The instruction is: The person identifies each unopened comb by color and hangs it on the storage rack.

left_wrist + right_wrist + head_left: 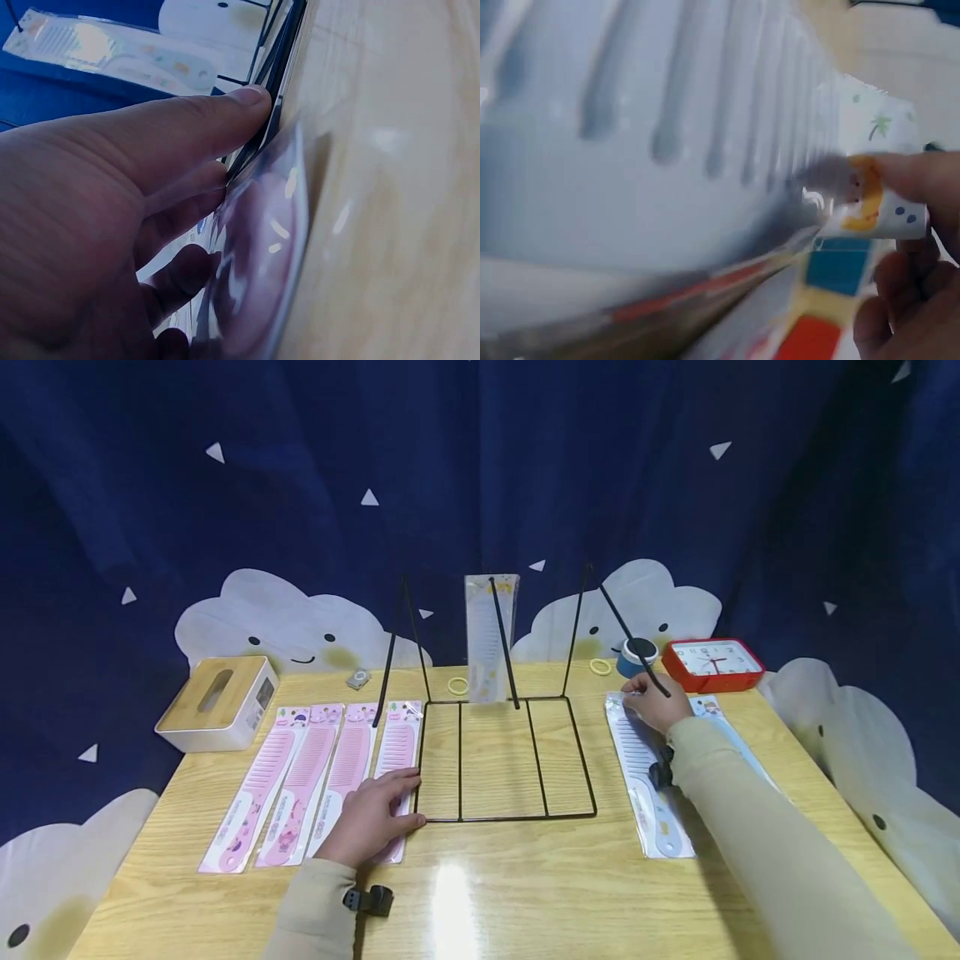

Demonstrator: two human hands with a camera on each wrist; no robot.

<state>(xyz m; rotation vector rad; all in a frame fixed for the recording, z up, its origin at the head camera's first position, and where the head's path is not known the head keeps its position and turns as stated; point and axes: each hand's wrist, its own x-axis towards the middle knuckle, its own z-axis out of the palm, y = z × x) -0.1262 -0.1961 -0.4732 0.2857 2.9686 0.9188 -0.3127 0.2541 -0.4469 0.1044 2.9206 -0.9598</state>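
Observation:
My left hand (375, 814) rests at the front left corner of a black wire rack (502, 819), its thumb and forefinger apart and touching the frame. Under that hand lies a packaged pink comb (395, 752); its clear wrapper (259, 255) shows beside the fingers in the left wrist view. With thumb and fingers, my right hand (660, 703) pinches the top card of a packaged blue comb (651, 802), printed with a yellow figure. Another packaged blue comb (738, 739) lies partly hidden behind the right forearm. One packaged comb (480, 635) hangs upright from the rack's middle hook.
Several packaged pink combs (258, 785) lie in a row on the left, near a wood-topped tissue box (217, 702). Behind the right hand stand a blue round container (633, 658) and a red clock (712, 664). Black hooks (633, 639) jut forward from the rack.

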